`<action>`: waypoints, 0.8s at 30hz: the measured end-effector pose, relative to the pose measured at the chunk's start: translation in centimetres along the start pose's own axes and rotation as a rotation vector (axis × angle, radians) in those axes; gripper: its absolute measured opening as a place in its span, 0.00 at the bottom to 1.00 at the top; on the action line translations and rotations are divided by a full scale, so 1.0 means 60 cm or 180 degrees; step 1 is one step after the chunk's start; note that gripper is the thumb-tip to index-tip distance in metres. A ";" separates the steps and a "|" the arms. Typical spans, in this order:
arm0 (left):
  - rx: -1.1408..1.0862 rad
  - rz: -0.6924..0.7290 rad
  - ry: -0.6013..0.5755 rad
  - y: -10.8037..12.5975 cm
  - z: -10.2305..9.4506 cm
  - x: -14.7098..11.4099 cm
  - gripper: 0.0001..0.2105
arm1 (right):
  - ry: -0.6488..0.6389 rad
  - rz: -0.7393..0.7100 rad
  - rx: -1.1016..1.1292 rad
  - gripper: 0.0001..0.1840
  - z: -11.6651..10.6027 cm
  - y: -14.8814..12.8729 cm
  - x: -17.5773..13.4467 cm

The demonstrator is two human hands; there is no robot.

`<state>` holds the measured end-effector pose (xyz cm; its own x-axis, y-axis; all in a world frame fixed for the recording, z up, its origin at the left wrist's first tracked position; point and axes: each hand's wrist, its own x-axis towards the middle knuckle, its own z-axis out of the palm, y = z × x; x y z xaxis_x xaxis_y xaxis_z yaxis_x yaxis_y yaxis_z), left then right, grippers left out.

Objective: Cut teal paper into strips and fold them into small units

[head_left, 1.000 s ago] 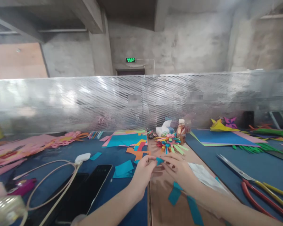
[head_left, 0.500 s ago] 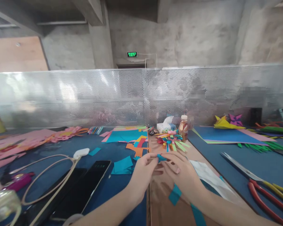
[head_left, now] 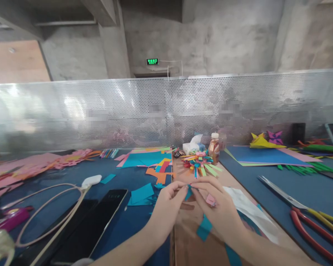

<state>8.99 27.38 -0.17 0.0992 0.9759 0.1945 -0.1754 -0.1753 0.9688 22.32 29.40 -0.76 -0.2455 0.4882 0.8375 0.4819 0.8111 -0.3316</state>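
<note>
Between the fingertips of both hands is a small blue paper piece (head_left: 188, 193), held above the brown tabletop strip (head_left: 187, 244). My left hand (head_left: 169, 205) pinches it from the left, thumb and forefinger closed. My right hand (head_left: 219, 205) grips it from the right with closed fingertips. Something small and pink (head_left: 211, 200) shows against my right hand's fingers; I cannot tell whether it is held. Below my right hand lies a blue paper strip (head_left: 204, 228). A stack of blue paper pieces (head_left: 142, 194) rests left of my left hand.
Ahead stand a colourful paper-strip bundle (head_left: 200, 162), a bottle (head_left: 214, 148) and a tissue pack (head_left: 191, 147). Large scissors (head_left: 302, 210) lie right, beside a crumpled white sheet (head_left: 249, 208). Leftward are a black phone (head_left: 100, 221) and a white cable (head_left: 77, 207). A perforated metal panel (head_left: 113, 114) closes the back.
My fingertips have shifted on the blue paper, which now hangs lower and shows more of its face. The pink bit by my right hand shows more clearly. The view has shifted slightly.
</note>
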 end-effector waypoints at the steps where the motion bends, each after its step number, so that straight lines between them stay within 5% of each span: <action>1: -0.0011 -0.0002 -0.0015 0.000 0.000 0.000 0.08 | -0.0023 0.0111 0.0057 0.06 -0.001 -0.001 0.000; 8: -0.0185 -0.0126 -0.0052 0.003 0.000 -0.002 0.08 | 0.0071 0.0117 0.0072 0.05 0.001 0.000 -0.008; 19: -0.0188 -0.0306 -0.0054 0.008 -0.004 -0.006 0.09 | -0.0206 -0.1303 -0.0686 0.14 -0.015 0.021 -0.010; 24: -0.0217 -0.0322 0.0028 0.010 -0.005 -0.006 0.10 | -0.0473 -0.1592 -0.1134 0.17 -0.021 0.028 -0.011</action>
<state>8.58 26.99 0.28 0.1111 0.9893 0.0946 -0.2312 -0.0669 0.9706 24.33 30.03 -1.36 -0.6156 0.1379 0.7759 0.5227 0.8083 0.2710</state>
